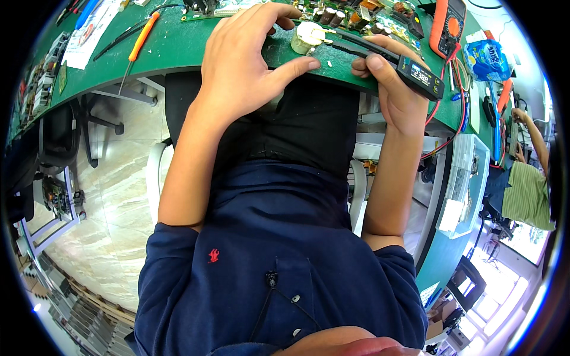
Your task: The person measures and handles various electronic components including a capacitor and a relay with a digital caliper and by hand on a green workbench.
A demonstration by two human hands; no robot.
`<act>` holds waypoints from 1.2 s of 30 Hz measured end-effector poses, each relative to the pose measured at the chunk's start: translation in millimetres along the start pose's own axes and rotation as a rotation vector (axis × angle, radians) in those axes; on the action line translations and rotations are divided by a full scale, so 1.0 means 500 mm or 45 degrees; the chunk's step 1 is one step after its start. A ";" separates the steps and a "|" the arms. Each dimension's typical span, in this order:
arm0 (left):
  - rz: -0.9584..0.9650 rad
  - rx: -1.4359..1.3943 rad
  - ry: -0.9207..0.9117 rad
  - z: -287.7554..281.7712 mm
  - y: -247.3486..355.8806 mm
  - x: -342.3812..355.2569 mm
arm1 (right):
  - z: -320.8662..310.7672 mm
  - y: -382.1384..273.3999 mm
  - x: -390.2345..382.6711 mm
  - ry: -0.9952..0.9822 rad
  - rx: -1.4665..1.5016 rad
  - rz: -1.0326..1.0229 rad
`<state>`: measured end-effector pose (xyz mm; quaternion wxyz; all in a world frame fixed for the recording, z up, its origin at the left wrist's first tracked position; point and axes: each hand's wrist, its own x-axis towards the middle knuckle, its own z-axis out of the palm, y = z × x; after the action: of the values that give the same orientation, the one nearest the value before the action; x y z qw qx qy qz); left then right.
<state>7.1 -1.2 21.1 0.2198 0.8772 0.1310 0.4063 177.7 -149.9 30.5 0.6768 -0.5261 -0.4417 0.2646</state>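
Note:
My right hand (pixel 395 98) grips a black tweezer-style meter (pixel 424 80) with a small lit screen. Its two prongs point left, their tips at the side of a short off-white cylinder (pixel 304 40) on the green bench top; whether the tips pinch it I cannot tell. My left hand (pixel 240 65) is open around the cylinder's left side, thumb stretched out below it and fingers curving over beyond it. The hand appears to hold nothing. Behind the cylinder lies a circuit board (pixel 356 18) crowded with capacitors and other parts.
An orange-handled screwdriver (pixel 144 37) lies left, its shaft over the bench edge, near a printed sheet (pixel 92 35). On the right are a red multimeter (pixel 447 26) with trailing leads and a blue packet (pixel 487 59). Farther right, another person's arm (pixel 537 133) reaches over the bench.

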 end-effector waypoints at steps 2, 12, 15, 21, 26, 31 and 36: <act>-0.029 -0.003 -0.004 0.001 0.005 0.000 | 0.000 -0.001 -0.001 -0.010 0.002 0.012; -0.213 -0.329 0.226 0.021 0.009 -0.011 | 0.002 -0.001 0.001 0.197 0.192 -0.050; -0.054 -0.601 0.255 0.020 0.083 0.000 | 0.008 -0.002 0.013 0.267 0.171 -0.019; 0.476 -1.036 -0.447 0.172 0.359 0.085 | -0.004 0.019 0.017 0.248 0.262 0.049; 0.707 -0.850 -0.608 0.376 0.538 0.130 | -0.020 0.007 0.010 0.180 0.344 -0.011; 0.675 -0.576 -0.726 0.459 0.605 0.154 | -0.017 -0.008 0.010 0.156 0.305 0.025; 0.767 -0.840 -0.570 0.354 0.517 0.089 | 0.001 0.011 0.017 0.122 0.362 -0.041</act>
<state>184.8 -257.2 76.1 0.3813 0.8255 -0.3140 0.2731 181.9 -141.3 27.9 0.7691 -0.4298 -0.3752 0.2882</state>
